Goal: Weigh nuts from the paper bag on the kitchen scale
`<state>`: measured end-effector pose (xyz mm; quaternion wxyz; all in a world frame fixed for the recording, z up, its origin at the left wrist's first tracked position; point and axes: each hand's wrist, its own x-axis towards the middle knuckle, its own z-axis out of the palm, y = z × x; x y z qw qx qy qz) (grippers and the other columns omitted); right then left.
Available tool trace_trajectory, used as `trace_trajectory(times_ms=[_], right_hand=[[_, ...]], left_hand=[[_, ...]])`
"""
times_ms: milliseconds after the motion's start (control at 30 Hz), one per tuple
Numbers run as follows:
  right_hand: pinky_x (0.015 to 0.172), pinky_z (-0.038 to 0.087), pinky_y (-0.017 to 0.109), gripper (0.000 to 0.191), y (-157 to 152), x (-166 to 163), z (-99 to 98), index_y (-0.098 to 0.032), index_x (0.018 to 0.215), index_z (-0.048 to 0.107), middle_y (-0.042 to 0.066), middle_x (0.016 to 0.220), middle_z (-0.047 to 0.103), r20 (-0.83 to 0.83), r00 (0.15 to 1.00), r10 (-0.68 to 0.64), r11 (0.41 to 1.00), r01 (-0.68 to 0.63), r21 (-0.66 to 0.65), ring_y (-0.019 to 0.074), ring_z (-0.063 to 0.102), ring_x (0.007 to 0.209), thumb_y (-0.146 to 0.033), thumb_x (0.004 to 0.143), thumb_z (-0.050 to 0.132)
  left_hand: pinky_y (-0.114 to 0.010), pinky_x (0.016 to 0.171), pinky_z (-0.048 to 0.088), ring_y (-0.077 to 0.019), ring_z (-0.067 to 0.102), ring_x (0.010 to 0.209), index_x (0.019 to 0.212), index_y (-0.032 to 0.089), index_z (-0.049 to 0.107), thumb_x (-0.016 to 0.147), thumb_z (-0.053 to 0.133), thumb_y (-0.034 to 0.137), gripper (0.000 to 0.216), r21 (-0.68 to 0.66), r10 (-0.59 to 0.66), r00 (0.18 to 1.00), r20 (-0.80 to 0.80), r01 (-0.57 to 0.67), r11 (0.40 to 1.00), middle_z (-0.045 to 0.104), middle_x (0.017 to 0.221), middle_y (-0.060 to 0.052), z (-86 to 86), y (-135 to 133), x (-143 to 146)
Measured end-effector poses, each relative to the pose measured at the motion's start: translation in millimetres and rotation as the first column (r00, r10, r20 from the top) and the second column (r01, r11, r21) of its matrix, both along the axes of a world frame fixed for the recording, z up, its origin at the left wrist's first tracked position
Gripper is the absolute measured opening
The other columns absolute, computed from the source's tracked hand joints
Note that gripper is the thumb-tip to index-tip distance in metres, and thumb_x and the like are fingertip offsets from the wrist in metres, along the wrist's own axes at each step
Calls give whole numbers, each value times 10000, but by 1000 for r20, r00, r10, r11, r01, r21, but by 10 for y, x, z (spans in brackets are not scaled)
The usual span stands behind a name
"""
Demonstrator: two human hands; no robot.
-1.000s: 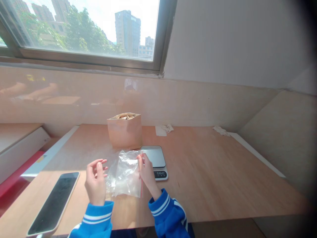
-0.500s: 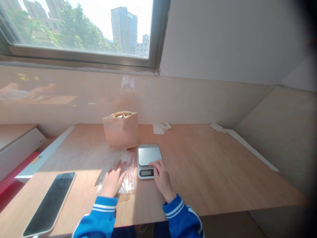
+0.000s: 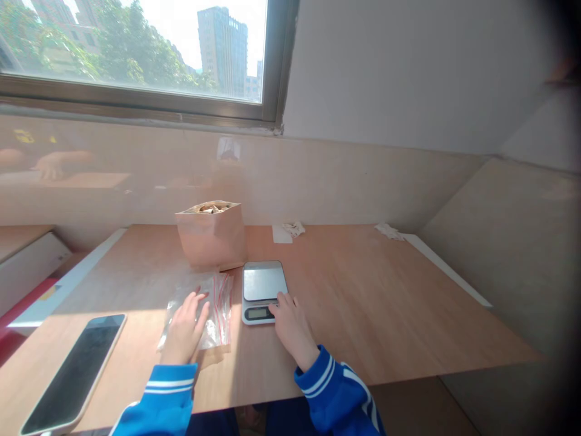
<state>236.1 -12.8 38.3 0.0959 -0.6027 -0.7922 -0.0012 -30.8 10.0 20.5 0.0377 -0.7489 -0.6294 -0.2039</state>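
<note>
A small kitchen scale [image 3: 265,281] with a silver plate and a dark display lies flat on the table. My right hand [image 3: 294,326] is at its lower right corner, thumb by the right end of the display and fingertips near the plate's edge. It grips nothing. Clear plastic zip bags [image 3: 220,330] with red seal lines lie left of the scale. Over them rests my left hand [image 3: 184,326], fingers spread and partly covering the bags. Behind the bags stands an open brown paper bag [image 3: 211,237], its contents only partly visible at the top.
A phone [image 3: 75,375] lies at the left front of the wooden table [image 3: 363,303]. White paper [image 3: 282,235] and crumpled tissue [image 3: 389,231] are at the back edge. The tiled wall [image 3: 336,181] and window are behind; another person's arm appears reflected in the tiles.
The whole view has shifted slightly. My left hand has lifted its fingers a little and slid left over the plastic bags. My right thumb has moved toward the display's right end.
</note>
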Motion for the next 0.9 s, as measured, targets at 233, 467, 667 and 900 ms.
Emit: trace_trajectory(times_ms=[233,467,667,900], right_hand=[[805,412,364,401,1,-51,110,-168,955,692,129,991,619,30,997,-76,988,79,-130,257,562,946,40,821,376],[722,454,274,348,128,437,-188,-225,949,676,51,922,607,-551,828,-99,995,65,-82,173,597,831,-117,901,348],[819,437,357,298,450,1245,-666,-155,890,662,114,928,587,-616,718,-325,835,523,169,233,563,890,-165,826,371],[801,422,385,299,561,1630,-997,-136,820,662,124,860,569,-646,653,-396,769,620,155,247,533,831,-217,793,375]], left_hand=[[-464,955,479,-240,599,1116,1096,343,563,897,373,276,284,163,-129,932,338,77,984,613,1228,-33,297,-242,103],[-450,862,522,-241,634,1011,1004,397,600,859,384,227,310,167,-221,880,422,164,972,656,1065,14,366,-334,227],[-440,852,538,-232,634,996,990,360,613,869,381,217,298,176,-220,869,442,157,972,652,1035,-3,399,-322,225],[-445,873,513,-209,614,1000,989,337,590,878,361,213,283,228,-188,840,509,79,970,626,1047,-30,653,-233,335]])
